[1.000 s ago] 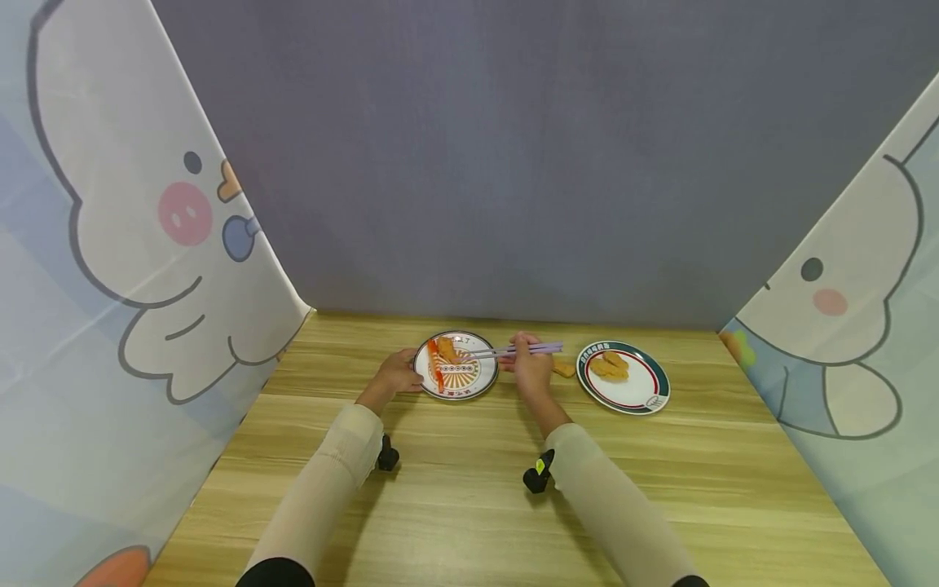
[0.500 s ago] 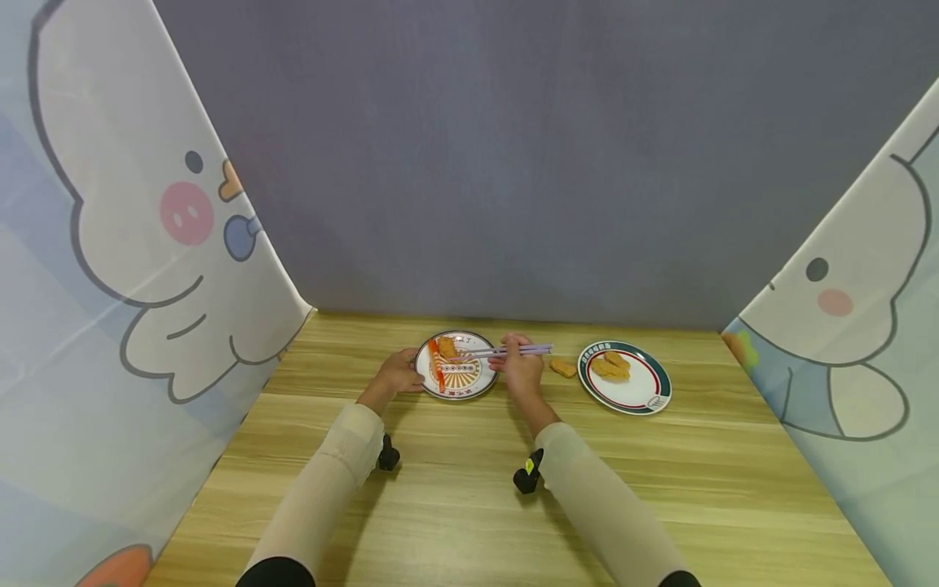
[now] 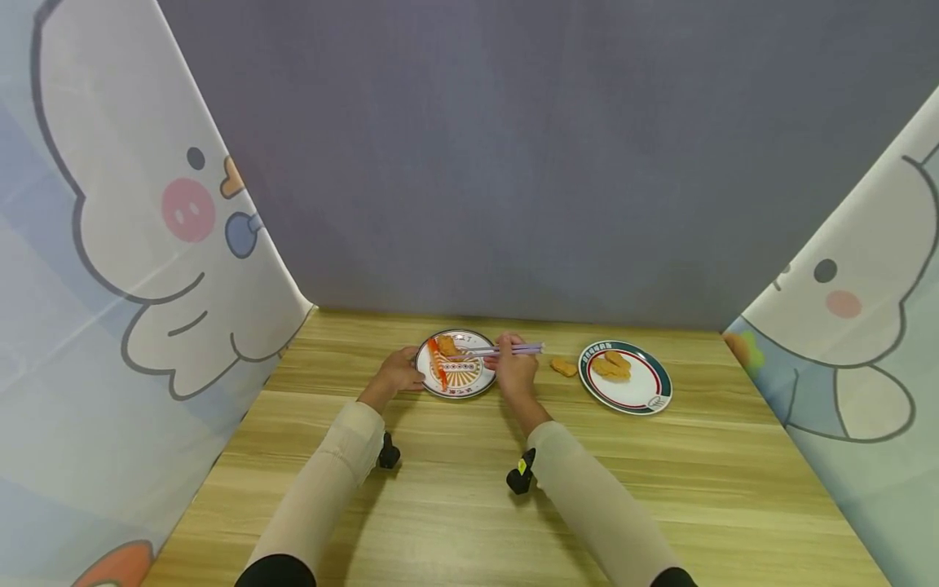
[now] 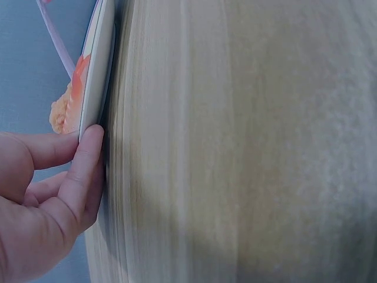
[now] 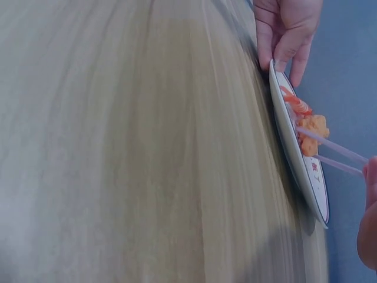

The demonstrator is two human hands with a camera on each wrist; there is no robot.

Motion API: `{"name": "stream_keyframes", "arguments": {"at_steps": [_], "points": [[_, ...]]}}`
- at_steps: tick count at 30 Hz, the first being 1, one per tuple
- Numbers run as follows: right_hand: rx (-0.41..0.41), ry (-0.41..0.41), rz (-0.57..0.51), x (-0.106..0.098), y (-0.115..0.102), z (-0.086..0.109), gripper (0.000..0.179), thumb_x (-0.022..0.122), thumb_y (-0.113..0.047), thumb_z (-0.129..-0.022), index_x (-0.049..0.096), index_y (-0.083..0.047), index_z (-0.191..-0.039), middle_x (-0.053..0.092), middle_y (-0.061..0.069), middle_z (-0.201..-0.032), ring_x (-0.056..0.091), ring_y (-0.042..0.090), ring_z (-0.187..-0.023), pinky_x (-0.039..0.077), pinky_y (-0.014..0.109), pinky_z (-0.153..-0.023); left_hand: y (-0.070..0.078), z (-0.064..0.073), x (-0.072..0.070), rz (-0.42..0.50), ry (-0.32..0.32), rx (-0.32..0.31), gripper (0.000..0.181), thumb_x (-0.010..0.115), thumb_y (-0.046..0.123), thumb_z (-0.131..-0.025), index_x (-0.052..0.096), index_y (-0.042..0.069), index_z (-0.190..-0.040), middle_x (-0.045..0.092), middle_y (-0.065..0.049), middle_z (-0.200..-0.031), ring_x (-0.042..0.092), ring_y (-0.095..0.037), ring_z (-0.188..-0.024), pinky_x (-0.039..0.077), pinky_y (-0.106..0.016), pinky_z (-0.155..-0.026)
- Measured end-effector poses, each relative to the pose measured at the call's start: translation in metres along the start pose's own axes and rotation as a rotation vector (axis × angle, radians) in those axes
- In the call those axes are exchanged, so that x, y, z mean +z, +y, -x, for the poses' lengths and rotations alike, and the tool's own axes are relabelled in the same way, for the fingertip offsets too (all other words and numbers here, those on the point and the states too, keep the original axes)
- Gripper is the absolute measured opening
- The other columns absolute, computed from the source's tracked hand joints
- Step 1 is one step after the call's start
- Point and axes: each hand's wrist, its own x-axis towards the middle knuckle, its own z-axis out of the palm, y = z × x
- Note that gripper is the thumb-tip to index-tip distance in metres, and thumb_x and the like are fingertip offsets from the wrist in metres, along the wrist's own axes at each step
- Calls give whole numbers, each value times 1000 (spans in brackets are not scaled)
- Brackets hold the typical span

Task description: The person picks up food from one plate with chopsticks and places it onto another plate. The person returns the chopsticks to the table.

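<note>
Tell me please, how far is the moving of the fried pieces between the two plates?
Partly done. One fried piece lies on the sunburst plate, with the chopsticks in the right hand at it; the left hand steadies the rim. Left: one loose piece on the table, several on the green-rimmed plate.

Legible text: none.

Round white plate with orange sunburst pattern [image 3: 469, 383]: small dark characters along the far rim and a row of marks across the centre, too small to read.

Round white plate with green and red rim [image 3: 645, 397]: a short line of characters on the far rim and a small emblem at the near rim, both illegible.
</note>
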Motion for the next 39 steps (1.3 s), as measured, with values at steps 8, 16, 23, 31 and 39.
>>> {"name": "stream_keyframes", "arguments": {"at_steps": [8,16,23,31,39], "points": [[-20,73,-7,3,0,-3,32,52,-19,-98,64,11,-102,62,41,-96,63,5,-48,60,24,-48,0,-1,1,14,-9,10,75,62,-15,-82,33,5,-148,51,-25,-118,67,-33,-94,63,-37,-78],[-7,116,-58,-3,0,-3,33,52,-20,-98,63,11,-100,60,43,-98,63,6,-46,60,25,-48,0,-1,1,-8,-1,10,75,63,-13,-82,34,7,-148,52,-24,-117,67,-31,-95,63,-35,-77],[19,118,-117,-9,-5,-2,29,52,-16,-98,63,11,-100,59,42,-100,63,8,-46,60,26,-49,-1,-1,1,-7,1,8,74,62,-13,-82,34,6,-148,52,-26,-122,66,-33,-98,63,-35,-79],[33,111,-145,-16,-8,-3,34,52,-15,-98,59,16,-107,64,26,-84,65,10,-47,61,28,-51,0,0,0,-10,-2,4,73,62,-13,-83,35,7,-148,53,-26,-124,67,-32,-97,63,-33,-79],[12,108,-132,-25,-9,-6,32,51,-17,-99,62,13,-102,62,35,-95,66,10,-50,62,29,-53,-1,0,0,-25,-7,7,73,62,-13,-83,35,6,-147,52,-27,-122,67,-32,-95,63,-33,-77]]}}
